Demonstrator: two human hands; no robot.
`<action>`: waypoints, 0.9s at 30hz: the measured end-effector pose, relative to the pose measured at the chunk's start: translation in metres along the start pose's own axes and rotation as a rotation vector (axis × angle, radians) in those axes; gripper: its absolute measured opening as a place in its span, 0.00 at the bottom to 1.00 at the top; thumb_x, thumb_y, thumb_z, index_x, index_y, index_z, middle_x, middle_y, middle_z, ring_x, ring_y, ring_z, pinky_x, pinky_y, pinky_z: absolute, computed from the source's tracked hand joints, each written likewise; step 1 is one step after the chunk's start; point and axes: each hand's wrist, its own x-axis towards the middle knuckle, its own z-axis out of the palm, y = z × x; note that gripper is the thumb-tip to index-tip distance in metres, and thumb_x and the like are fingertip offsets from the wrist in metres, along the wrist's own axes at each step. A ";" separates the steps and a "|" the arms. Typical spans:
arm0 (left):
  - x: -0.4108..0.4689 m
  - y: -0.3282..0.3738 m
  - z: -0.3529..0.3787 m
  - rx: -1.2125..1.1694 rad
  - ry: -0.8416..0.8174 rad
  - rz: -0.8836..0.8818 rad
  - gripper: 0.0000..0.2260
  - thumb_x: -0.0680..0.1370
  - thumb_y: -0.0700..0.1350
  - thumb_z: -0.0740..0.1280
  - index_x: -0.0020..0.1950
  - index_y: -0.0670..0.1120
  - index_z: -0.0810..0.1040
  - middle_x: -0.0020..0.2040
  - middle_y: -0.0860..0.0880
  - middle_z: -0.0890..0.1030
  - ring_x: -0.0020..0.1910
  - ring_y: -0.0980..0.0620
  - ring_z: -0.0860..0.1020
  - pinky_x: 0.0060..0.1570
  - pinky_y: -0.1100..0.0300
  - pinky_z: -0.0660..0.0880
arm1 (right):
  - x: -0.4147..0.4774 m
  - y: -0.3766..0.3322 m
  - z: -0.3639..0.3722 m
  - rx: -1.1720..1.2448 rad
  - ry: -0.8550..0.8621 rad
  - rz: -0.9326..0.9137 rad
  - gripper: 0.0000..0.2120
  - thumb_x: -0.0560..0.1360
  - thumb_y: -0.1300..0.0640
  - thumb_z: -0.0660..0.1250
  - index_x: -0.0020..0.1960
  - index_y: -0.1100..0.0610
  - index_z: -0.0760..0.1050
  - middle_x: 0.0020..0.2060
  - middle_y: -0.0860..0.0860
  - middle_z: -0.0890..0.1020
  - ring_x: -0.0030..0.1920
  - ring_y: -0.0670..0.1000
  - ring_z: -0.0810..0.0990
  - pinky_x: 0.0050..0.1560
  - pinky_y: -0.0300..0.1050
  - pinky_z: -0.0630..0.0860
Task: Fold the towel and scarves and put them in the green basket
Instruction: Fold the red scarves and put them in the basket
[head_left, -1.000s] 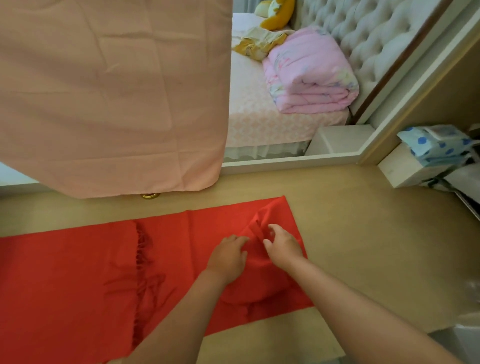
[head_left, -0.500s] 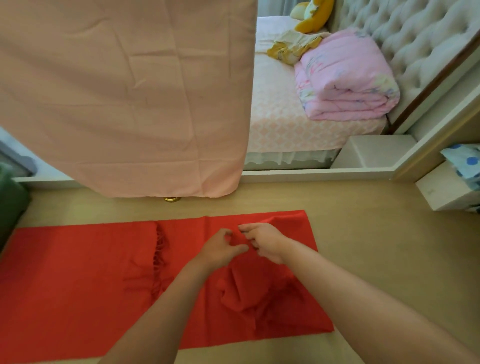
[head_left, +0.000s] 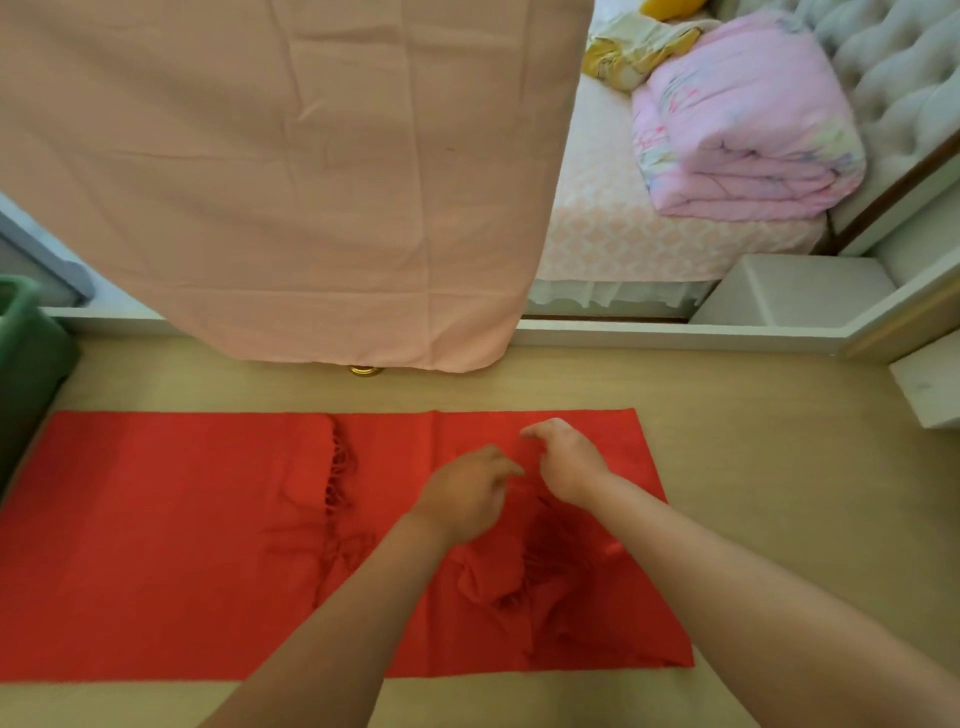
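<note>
Scarf (head_left: 182, 545) is lying spread on the floor (head_left: 779, 493), its right end bunching up nearest me. Just beyond, my left hand (head_left: 467, 493) and right hand (head_left: 566, 462) are curling over it; whether they're pinching cloth I cannot tell. I'm judging folding barely begun: next, flattening that bunch. Basket (head_left: 26, 364) is sitting far left.

To the right of the red scarf (head_left: 156, 545) the wooden surface (head_left: 779, 493) lies bare, open for a reach as far as the white block (head_left: 930, 389) at the far edge. A bare strip runs behind the scarf too, though the hanging pink cloth (head_left: 291, 182) drops low over it. The green basket (head_left: 31, 364) closes off the left end, near the scarf's corner.
</note>
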 end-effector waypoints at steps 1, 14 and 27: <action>0.001 0.006 0.007 0.070 -0.117 0.011 0.20 0.78 0.47 0.64 0.71 0.55 0.72 0.67 0.53 0.73 0.63 0.50 0.75 0.61 0.53 0.73 | 0.000 0.004 0.001 -0.059 -0.038 -0.028 0.27 0.75 0.67 0.59 0.71 0.48 0.71 0.69 0.48 0.71 0.68 0.53 0.73 0.66 0.47 0.71; -0.024 -0.063 -0.055 -0.090 0.357 -0.093 0.12 0.68 0.38 0.60 0.41 0.41 0.83 0.46 0.46 0.76 0.44 0.47 0.78 0.49 0.58 0.73 | 0.033 0.020 -0.011 -0.372 -0.089 -0.010 0.12 0.79 0.54 0.65 0.62 0.49 0.71 0.59 0.54 0.71 0.55 0.59 0.79 0.55 0.51 0.76; 0.001 -0.081 -0.049 0.091 0.108 -0.721 0.18 0.76 0.58 0.64 0.61 0.49 0.76 0.61 0.45 0.72 0.58 0.38 0.76 0.58 0.46 0.74 | 0.045 0.021 -0.009 -0.156 0.129 0.117 0.09 0.81 0.58 0.56 0.59 0.54 0.72 0.55 0.52 0.76 0.51 0.57 0.77 0.50 0.50 0.74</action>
